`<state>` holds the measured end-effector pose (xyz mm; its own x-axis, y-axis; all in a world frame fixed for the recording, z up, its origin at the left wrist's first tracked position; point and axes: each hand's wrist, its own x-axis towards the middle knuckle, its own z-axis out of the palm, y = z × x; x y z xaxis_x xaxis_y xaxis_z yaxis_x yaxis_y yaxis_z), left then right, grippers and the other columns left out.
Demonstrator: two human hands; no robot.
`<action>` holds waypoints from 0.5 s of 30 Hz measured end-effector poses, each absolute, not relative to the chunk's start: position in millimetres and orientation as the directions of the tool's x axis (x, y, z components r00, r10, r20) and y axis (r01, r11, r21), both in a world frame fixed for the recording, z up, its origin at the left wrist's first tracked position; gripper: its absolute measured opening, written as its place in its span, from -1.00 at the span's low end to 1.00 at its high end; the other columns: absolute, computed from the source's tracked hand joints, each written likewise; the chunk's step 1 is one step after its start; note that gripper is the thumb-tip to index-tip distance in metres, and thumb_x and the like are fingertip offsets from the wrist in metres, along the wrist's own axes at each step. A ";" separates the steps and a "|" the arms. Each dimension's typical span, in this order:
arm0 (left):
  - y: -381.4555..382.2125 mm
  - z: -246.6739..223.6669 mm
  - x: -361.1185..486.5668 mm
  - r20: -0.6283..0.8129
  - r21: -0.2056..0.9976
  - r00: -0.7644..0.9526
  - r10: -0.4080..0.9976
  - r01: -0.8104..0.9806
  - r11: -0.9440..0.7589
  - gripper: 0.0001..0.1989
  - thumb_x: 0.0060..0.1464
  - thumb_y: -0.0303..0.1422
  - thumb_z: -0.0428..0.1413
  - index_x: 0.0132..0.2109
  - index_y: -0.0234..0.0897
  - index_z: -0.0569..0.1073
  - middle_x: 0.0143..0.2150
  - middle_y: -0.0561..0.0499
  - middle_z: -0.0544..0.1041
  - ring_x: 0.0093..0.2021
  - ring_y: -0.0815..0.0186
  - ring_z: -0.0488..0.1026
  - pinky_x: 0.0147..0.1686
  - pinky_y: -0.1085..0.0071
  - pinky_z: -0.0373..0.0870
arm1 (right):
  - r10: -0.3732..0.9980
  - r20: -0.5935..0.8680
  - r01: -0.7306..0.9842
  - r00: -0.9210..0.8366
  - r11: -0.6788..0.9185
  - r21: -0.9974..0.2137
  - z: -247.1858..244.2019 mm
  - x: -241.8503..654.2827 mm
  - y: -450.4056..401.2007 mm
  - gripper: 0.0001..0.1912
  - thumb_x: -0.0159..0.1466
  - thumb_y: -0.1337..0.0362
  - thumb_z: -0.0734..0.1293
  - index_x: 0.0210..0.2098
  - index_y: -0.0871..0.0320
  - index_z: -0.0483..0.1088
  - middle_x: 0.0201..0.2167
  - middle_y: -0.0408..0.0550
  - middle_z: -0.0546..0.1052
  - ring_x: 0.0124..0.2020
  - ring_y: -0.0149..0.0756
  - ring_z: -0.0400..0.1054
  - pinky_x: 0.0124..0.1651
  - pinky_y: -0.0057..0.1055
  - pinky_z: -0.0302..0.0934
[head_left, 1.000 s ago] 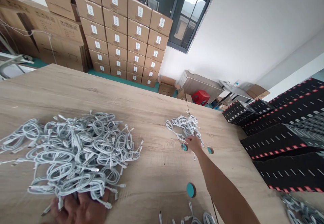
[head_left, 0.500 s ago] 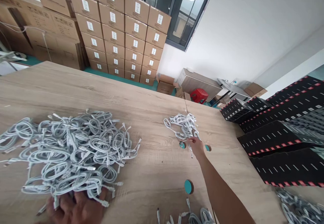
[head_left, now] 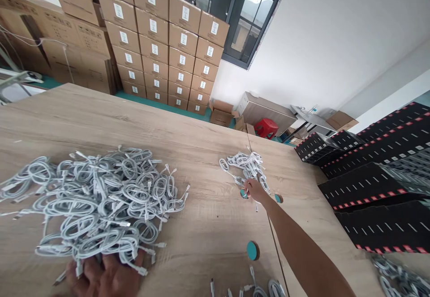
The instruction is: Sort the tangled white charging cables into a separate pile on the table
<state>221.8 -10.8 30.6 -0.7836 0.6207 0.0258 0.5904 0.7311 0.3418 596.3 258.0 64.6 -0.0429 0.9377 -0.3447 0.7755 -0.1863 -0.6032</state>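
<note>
A large pile of white coiled USB cables (head_left: pixel 110 198) lies on the left part of the table. At its near edge rests my left hand (head_left: pixel 104 277), back up, fingers apart; the fingertips are hidden under the cables. My right hand (head_left: pixel 255 190) reaches far forward to a smaller pile of white cables (head_left: pixel 247 160). Its fingers are closed in a pinch at the near left side of that pile, on a cable (head_left: pixel 239 180) as far as shows. The hand partly covers the pile and a round hole in the tabletop.
The wood-look table (head_left: pixel 208 225) has teal-looking round holes (head_left: pixel 252 250). More cables (head_left: pixel 260 290) lie at the bottom edge. Black partitioned racks (head_left: pixel 372 185) stand at the right, with cables (head_left: pixel 399 274) in front. Stacked cartons (head_left: pixel 154 48) and a red stool (head_left: pixel 266 127) are beyond the table.
My right hand has moved slightly left along the near side of the small pile. My left hand stays at the large pile. The view has shifted slightly.
</note>
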 end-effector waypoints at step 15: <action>-11.2 41.6 228.7 0.078 0.335 -0.789 0.610 0.596 0.729 -0.17 0.19 0.05 -0.25 0.50 -0.25 0.00 0.49 -0.38 0.11 0.56 -0.10 -0.24 0.37 -0.40 -0.24 | 0.806 -0.590 0.986 0.045 -0.132 -0.105 60.2 581.3 287.0 -0.80 -0.04 0.36 0.57 -0.55 0.24 0.48 -0.48 0.09 0.62 -0.33 -0.02 0.53 -0.21 -0.18 0.36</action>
<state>228.7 -11.2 41.6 -0.7889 0.6096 0.0778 0.5965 0.7292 0.3353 581.3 287.0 60.2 0.0453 0.8060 -0.5901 0.9857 -0.1320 -0.1045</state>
